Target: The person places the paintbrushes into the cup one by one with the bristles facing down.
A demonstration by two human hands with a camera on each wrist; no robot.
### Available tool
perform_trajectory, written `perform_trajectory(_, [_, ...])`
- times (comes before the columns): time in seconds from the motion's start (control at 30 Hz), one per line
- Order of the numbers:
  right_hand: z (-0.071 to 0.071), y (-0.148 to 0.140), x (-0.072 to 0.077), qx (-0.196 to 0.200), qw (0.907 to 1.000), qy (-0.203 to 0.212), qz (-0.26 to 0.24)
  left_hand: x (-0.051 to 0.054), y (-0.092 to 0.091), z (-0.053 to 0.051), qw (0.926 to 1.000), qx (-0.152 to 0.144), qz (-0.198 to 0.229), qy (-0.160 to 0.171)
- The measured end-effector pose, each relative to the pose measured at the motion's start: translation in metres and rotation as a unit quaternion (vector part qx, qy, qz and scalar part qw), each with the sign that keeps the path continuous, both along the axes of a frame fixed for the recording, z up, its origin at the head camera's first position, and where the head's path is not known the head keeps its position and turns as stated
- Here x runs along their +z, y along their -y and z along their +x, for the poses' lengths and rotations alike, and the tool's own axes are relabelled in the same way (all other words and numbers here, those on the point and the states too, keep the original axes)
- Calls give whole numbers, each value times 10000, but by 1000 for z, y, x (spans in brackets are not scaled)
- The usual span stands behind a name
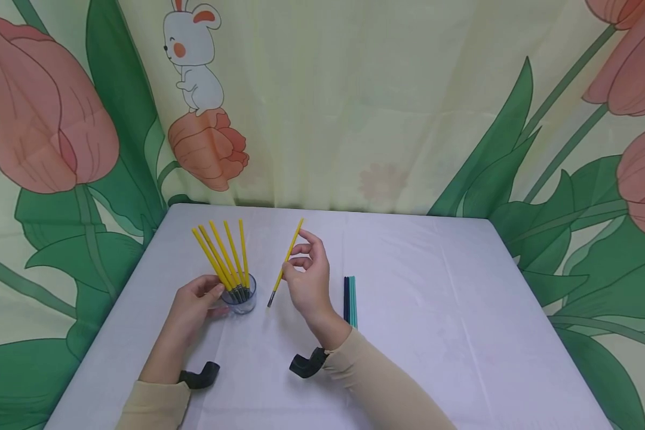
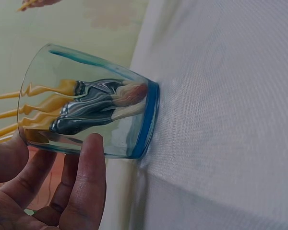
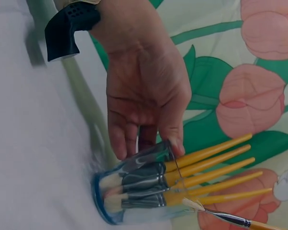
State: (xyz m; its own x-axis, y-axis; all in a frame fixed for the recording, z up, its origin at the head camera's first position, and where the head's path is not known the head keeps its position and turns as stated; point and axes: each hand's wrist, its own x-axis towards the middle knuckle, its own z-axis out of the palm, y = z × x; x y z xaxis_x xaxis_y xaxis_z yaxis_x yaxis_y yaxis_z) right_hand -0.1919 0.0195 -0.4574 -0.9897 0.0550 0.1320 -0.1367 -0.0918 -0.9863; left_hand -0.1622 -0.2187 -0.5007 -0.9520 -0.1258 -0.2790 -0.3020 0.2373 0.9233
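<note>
A clear glass (image 1: 243,306) with a blue-tinted base (image 2: 151,120) stands upright on the table, holding several yellow-handled brushes (image 1: 220,254), bristles down. My left hand (image 1: 190,304) grips its left side, thumb near the rim and fingers along the wall (image 2: 90,182). To the right of the glass, my right hand (image 1: 309,280) pinches another yellow brush (image 1: 286,261) by its handle, bristle end pointing down and toward the glass. In the right wrist view, that brush's pale bristles (image 3: 194,205) show in front of the glass's rim.
Dark and teal sticks (image 1: 350,298) lie side by side on the white-covered table (image 1: 419,310), partly behind my right forearm. A curtain (image 1: 322,107) with printed tulips and a rabbit hangs behind the table. A black wrist mount (image 1: 201,376) juts from each wrist.
</note>
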Motion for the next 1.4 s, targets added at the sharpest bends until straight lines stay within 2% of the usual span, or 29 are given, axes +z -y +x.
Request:
perform_trajectory(0.2, [-3,12,6,128,9996,-242,-66,0,1,-1,10000,29,-13,-18])
perform_trajectory(0.43, [-8,26,9,88,9988,-457,-178,-2,2,-2,10000,42,-21,-12])
perform_trajectory(0.67, [-14,37,8,28,9985,-467,-294,-2,2,-2,10000,79,-16,6])
perform_trajectory(0.8, [-17,43,4,-35,9984,-508,-265,-3,1,-2,10000,80,1,27])
perform_trajectory(1.1, [-18,49,-11,-57,9982,-538,262,-3,0,-2,10000,75,60,22])
perform_trajectory(1.4, [-19,56,-29,185,9984,-367,391,-3,1,-2,9999,68,128,2])
